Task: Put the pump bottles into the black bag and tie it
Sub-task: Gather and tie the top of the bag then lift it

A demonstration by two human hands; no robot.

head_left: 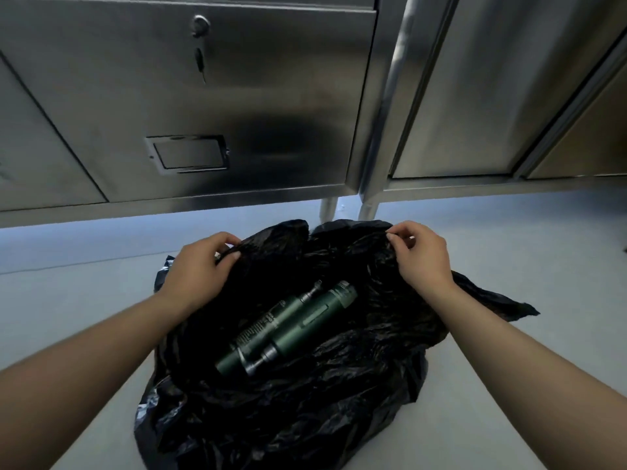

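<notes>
**Two bottles bagged, rim pinched for tying**

Two green pump bottles (288, 329) lay side by side inside the black bag (356, 385), long axes running near-left to far-right, below and between the hands; left hand (198, 269) and right hand (419, 256) each pinched the far rim, well apart; left hand sat slightly nearer the bottles; next, judged: gather the rim inward.

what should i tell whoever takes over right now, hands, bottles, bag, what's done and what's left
Left hand pinches the far left rim of the black bag; right hand pinches the far right rim.
Two green pump bottles lie side by side inside the bag, which sits open on the floor by the steel cabinet.
Done: bottles in.
Left: gather the rim and tie it.
</notes>
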